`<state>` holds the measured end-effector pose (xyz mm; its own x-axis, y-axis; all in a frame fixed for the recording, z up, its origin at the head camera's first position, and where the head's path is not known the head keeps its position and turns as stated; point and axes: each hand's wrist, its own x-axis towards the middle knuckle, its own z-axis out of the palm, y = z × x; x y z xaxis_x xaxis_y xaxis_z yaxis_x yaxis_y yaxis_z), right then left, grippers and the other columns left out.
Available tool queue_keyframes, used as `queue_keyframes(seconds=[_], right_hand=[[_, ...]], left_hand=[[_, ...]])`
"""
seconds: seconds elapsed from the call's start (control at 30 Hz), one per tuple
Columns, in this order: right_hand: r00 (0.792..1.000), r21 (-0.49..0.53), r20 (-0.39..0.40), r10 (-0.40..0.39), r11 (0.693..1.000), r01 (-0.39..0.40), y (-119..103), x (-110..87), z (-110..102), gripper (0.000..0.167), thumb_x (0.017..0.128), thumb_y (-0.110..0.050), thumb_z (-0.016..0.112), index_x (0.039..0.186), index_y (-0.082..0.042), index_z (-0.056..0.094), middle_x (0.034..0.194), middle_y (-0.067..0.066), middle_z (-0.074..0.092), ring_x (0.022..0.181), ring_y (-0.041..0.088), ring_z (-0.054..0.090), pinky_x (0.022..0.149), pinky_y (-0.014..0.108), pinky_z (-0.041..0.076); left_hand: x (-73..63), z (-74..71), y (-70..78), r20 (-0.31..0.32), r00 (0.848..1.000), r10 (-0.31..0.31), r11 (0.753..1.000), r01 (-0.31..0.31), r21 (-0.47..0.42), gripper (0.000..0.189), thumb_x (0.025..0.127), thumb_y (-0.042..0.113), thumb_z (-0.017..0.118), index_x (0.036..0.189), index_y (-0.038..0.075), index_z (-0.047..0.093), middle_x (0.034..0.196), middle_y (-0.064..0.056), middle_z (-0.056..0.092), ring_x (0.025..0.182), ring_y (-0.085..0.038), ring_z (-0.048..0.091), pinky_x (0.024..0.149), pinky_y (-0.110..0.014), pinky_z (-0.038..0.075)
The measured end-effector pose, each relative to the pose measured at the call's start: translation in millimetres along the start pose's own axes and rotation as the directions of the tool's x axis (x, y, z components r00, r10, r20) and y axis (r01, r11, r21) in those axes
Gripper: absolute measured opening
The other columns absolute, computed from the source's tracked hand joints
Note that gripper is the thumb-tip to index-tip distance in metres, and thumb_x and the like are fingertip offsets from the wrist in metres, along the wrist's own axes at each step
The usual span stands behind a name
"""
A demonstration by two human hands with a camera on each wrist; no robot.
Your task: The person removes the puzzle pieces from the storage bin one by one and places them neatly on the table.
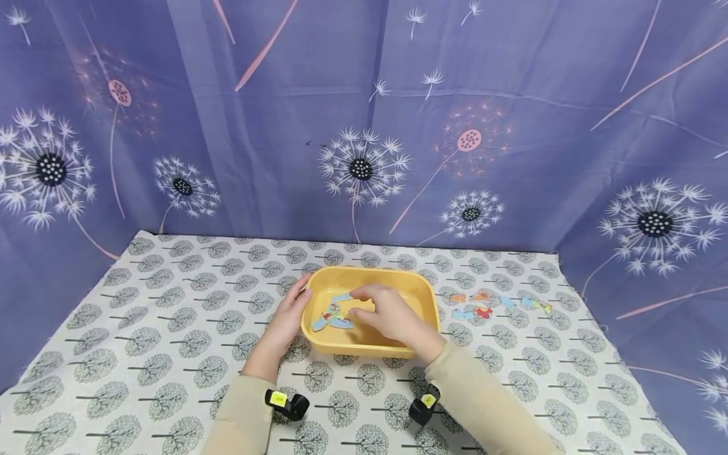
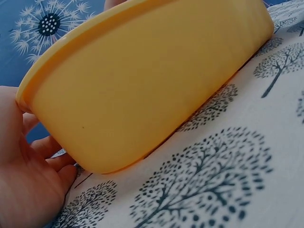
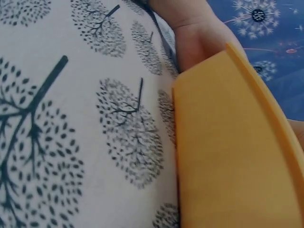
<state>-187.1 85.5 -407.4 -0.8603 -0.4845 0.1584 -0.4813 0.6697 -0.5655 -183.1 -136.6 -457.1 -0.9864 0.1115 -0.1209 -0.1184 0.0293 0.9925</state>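
Note:
A yellow plastic bin stands on the tablecloth. My left hand grips its left end, with the thumb at the rim and the other fingers round the outer wall; the left wrist view shows this hand against the bin's end. Over the inside of the bin is my right hand, thumb and forefinger apart, nothing seen between them. Left of those fingertips, several flat, colourful cut-out pieces lie in a small heap on the bin's floor. One light-blue piece lies close to the forefinger; whether they touch I cannot tell.
Right of the bin, more flat pieces lie on the cloth: orange ones, a red and blue one and light-blue ones. A white cloth with tree prints covers the table. Behind it hangs a purple dandelion curtain.

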Motion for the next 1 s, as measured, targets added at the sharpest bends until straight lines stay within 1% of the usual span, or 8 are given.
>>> queue_keyframes(seconds=[0.23,0.37,0.47,0.53,0.67,0.77,0.93,1.0], right_hand=[[0.998,0.004,0.061,0.017,1.000,-0.017,4.2,2.9,12.6,0.037,0.087,-0.025,0.068,0.118,-0.006,0.064,0.113,0.009,0.068,0.102,0.022,0.063,0.091,0.037,0.053],[0.995,-0.015,0.101,0.002,1.000,-0.001,5.5,6.1,16.5,0.036,0.087,-0.024,0.067,0.118,-0.006,0.064,0.113,0.010,0.068,0.103,0.023,0.064,0.093,0.037,0.053],[0.992,-0.036,0.122,-0.013,0.999,0.018,6.1,8.2,18.3,0.034,0.086,-0.023,0.068,0.115,-0.006,0.065,0.110,0.009,0.069,0.101,0.021,0.065,0.093,0.036,0.053],[0.991,-0.054,0.135,-0.013,0.998,0.021,7.0,9.4,19.4,0.032,0.085,-0.023,0.069,0.113,-0.007,0.066,0.105,0.007,0.070,0.097,0.019,0.065,0.091,0.035,0.054],[0.987,-0.109,0.163,-0.010,0.994,0.028,7.9,10.6,20.4,0.033,0.084,-0.025,0.071,0.111,-0.008,0.067,0.101,0.004,0.069,0.095,0.016,0.064,0.090,0.032,0.054],[0.983,-0.152,0.178,-0.038,0.986,0.066,7.3,10.8,20.0,0.030,0.083,-0.025,0.073,0.107,-0.008,0.070,0.099,0.002,0.069,0.093,0.015,0.063,0.088,0.028,0.053],[0.978,-0.227,0.178,-0.111,0.962,0.151,8.1,10.1,21.0,0.021,0.081,-0.023,0.074,0.097,-0.010,0.074,0.084,-0.002,0.065,0.080,0.010,0.055,0.074,0.023,0.051],[0.977,-0.252,0.174,-0.121,0.954,0.163,9.5,10.0,22.9,0.020,0.081,-0.024,0.074,0.096,-0.010,0.075,0.084,-0.002,0.064,0.078,0.009,0.054,0.074,0.021,0.051]], left_hand=[[1.3,0.7,-3.3,-0.012,1.000,-0.012,1.000,0.012,0.012,0.051,0.101,0.036,0.038,0.150,0.026,0.025,0.152,-0.010,0.032,0.130,-0.033,0.045,0.104,-0.042,0.045],[1.6,0.3,-1.9,-0.027,0.999,-0.026,1.000,0.027,0.014,0.051,0.101,0.037,0.039,0.150,0.028,0.026,0.151,-0.011,0.034,0.129,-0.033,0.046,0.103,-0.042,0.046],[2.5,-0.6,-1.9,-0.026,0.999,-0.026,1.000,0.026,0.000,0.052,0.101,0.037,0.040,0.150,0.028,0.025,0.151,-0.010,0.033,0.130,-0.033,0.045,0.105,-0.042,0.045],[3.0,-0.9,-2.0,-0.023,0.999,-0.024,1.000,0.024,-0.006,0.052,0.101,0.037,0.040,0.150,0.028,0.025,0.151,-0.010,0.033,0.130,-0.032,0.045,0.106,-0.042,0.044],[3.4,-1.2,-2.1,-0.015,1.000,-0.022,1.000,0.022,-0.007,0.052,0.101,0.037,0.039,0.150,0.028,0.024,0.152,-0.011,0.032,0.131,-0.032,0.044,0.107,-0.042,0.043],[3.3,-1.2,-2.1,-0.010,1.000,-0.023,1.000,0.023,-0.014,0.052,0.101,0.037,0.039,0.150,0.028,0.023,0.152,-0.010,0.031,0.131,-0.032,0.044,0.107,-0.042,0.043],[3.9,-0.9,-3.0,-0.008,1.000,-0.025,0.999,0.024,-0.023,0.052,0.101,0.036,0.039,0.150,0.028,0.023,0.153,-0.010,0.030,0.132,-0.032,0.042,0.107,-0.043,0.041],[3.9,-0.7,-3.7,-0.007,1.000,-0.023,1.000,0.023,-0.020,0.052,0.101,0.036,0.039,0.150,0.028,0.023,0.153,-0.009,0.029,0.133,-0.032,0.041,0.109,-0.042,0.040]])
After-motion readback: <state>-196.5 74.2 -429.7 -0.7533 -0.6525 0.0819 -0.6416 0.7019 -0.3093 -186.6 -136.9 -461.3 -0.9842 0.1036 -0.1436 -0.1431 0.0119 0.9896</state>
